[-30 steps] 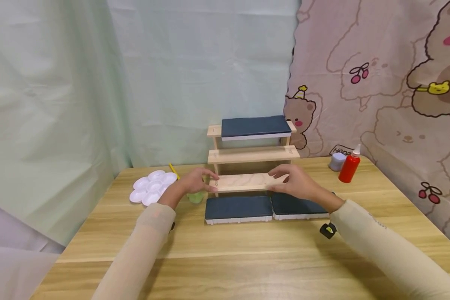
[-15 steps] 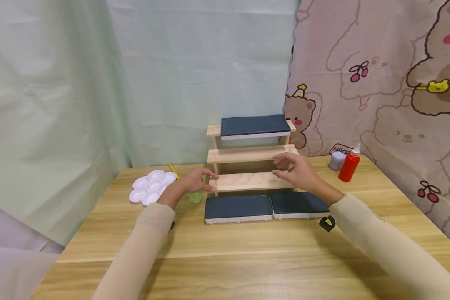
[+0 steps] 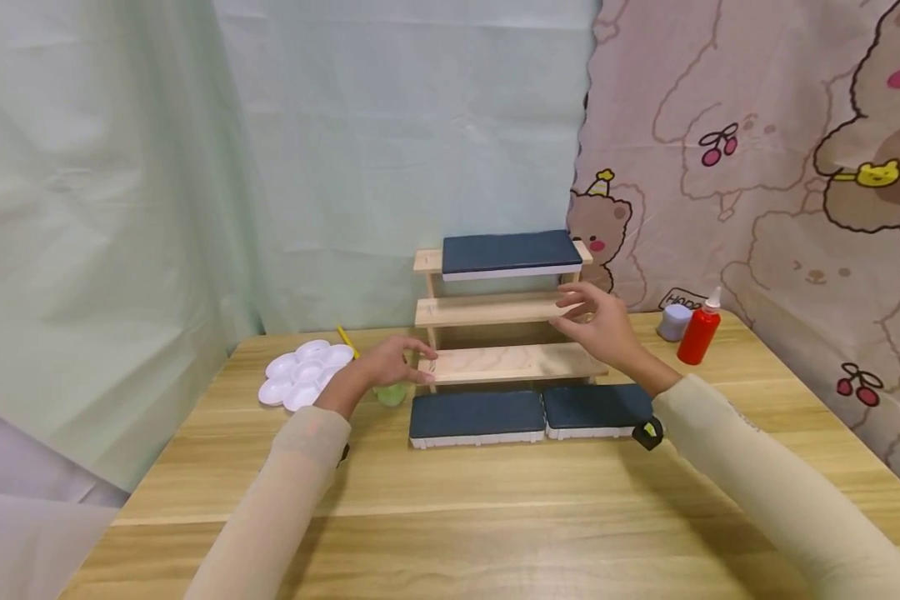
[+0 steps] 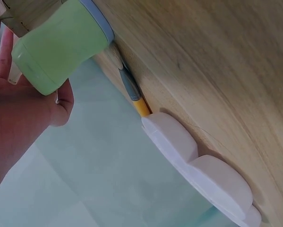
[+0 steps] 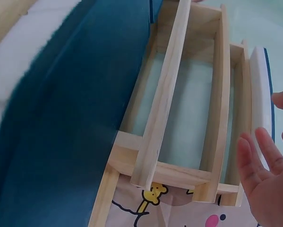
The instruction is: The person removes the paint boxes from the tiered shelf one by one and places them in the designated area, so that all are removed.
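A stepped wooden rack (image 3: 495, 312) stands at the back of the table. At the left end of its lower bare board (image 3: 506, 362), my left hand (image 3: 386, 362) pinches the board between thumb and fingers. My right hand (image 3: 603, 329) hovers by the right end of the middle board, fingers spread and holding nothing. On the top tier lies a white box with a dark blue lid (image 3: 510, 252). Two similar boxes, one left (image 3: 477, 414) and one right (image 3: 598, 406), lie side by side at the rack's foot. Below my left hand stands a green cup (image 4: 61, 47), partly hidden in the head view.
On the left is a white flower-shaped palette (image 3: 307, 372), with a yellow-handled brush (image 4: 140, 105) beside it. A red squeeze bottle (image 3: 698, 336) and a small lilac jar (image 3: 674, 322) stand at the right. Curtains hang close behind the table (image 3: 450, 517).
My right hand has let go of the lower board's right part and moved up and to the right, beside the middle board. The left hand keeps its place.
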Demonstrator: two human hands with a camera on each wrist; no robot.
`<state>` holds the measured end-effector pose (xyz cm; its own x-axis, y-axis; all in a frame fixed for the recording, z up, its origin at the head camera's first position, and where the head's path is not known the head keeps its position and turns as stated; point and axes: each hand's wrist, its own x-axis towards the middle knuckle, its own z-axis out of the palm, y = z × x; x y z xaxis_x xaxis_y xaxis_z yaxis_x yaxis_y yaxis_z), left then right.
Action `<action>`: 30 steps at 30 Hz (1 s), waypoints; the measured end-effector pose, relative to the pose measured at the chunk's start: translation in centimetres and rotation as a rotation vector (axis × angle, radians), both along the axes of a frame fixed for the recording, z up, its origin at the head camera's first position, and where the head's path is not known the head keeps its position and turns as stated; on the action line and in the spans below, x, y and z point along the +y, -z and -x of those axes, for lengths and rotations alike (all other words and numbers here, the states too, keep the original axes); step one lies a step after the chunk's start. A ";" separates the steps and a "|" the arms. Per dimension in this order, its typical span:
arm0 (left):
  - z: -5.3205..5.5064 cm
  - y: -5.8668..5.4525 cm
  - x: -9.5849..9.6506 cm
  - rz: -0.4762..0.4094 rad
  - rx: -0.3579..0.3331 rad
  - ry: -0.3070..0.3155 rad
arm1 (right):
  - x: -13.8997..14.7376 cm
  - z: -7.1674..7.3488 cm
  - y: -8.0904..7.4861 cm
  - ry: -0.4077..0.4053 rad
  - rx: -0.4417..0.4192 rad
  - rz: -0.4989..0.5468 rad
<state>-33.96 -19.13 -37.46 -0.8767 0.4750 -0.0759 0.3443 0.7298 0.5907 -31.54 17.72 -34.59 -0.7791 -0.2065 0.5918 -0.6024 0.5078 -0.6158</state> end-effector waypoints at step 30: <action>-0.1 0.0 0.0 -0.007 -0.002 0.002 | 0.2 1.8 -1.0 0.152 -0.115 0.077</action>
<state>-33.91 -19.13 -37.48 -0.8755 0.4775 -0.0739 0.3450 0.7248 0.5963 -33.29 17.89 -33.56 -0.8613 -0.0387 0.5067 -0.4457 0.5364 -0.7167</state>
